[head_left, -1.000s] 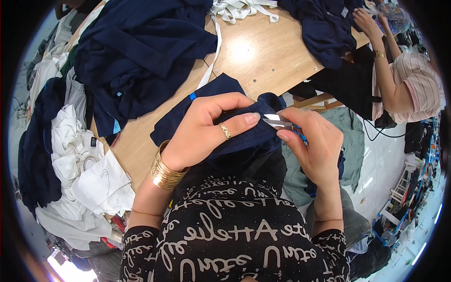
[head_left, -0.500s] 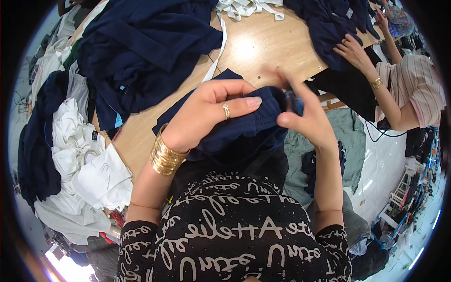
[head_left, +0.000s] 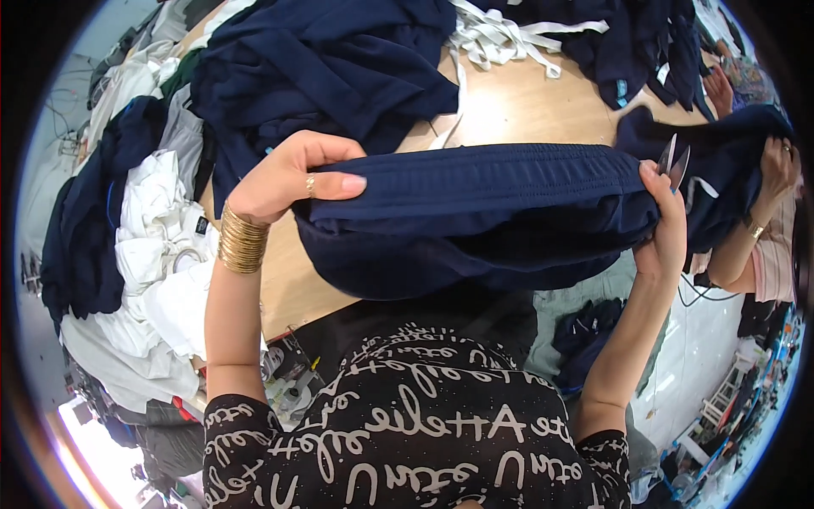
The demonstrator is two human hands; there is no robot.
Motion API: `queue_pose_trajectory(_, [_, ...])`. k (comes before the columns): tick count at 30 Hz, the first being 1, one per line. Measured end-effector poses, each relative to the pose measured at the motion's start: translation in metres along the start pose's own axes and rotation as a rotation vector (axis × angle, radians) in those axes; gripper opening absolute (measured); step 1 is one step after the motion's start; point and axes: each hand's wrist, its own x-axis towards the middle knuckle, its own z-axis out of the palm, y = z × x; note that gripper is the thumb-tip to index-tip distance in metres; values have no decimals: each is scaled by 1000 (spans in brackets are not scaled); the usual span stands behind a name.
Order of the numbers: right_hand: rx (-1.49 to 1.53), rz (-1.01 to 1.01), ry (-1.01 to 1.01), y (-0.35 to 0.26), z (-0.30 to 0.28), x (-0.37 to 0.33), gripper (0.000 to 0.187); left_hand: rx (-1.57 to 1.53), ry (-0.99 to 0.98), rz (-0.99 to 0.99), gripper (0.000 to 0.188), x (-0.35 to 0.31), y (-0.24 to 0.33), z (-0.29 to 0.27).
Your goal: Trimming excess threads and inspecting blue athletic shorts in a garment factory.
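A dark navy garment with a gathered elastic waistband (head_left: 500, 180) is stretched out sideways in front of me. My left hand (head_left: 309, 174) pinches the band's left end, thumb on top and fingers behind it. At the other end my right hand (head_left: 666, 216) grips the band. Small scissors (head_left: 675, 163) are also in that hand, their pointed blades apart and sticking up past the fingers. Below the band the garment's body hangs in loose folds. The fingers behind the cloth are partly hidden.
A big heap of navy garments (head_left: 331, 72) covers the table's (head_left: 517, 97) far left. White tape (head_left: 492, 38) lies tangled at the back. White cloth (head_left: 157, 220) is piled at my left. On the right, a co-worker's hand (head_left: 776, 165) holds another navy garment (head_left: 721, 182).
My hands have moved apart, and the bunched garment is now stretched wide between them. The scissors blades have come into clear view. The co-worker's garment has shifted nearer on the right.
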Motion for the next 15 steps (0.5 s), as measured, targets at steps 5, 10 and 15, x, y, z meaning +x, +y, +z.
queue_pose_trajectory(5, [-342, -11, -95, 3, -5, 4, 9, -50, 73, 27, 18, 0, -1, 5])
queue_pose_trajectory(10, [-668, -431, -471, 24, 38, -2, 37, -131, 30, 42, 21, 13, -7, 12])
queue_pose_trajectory(15, [-435, -213, -873, 54, 86, -8, 38, -474, -14, -31, 21, 29, -3, 31])
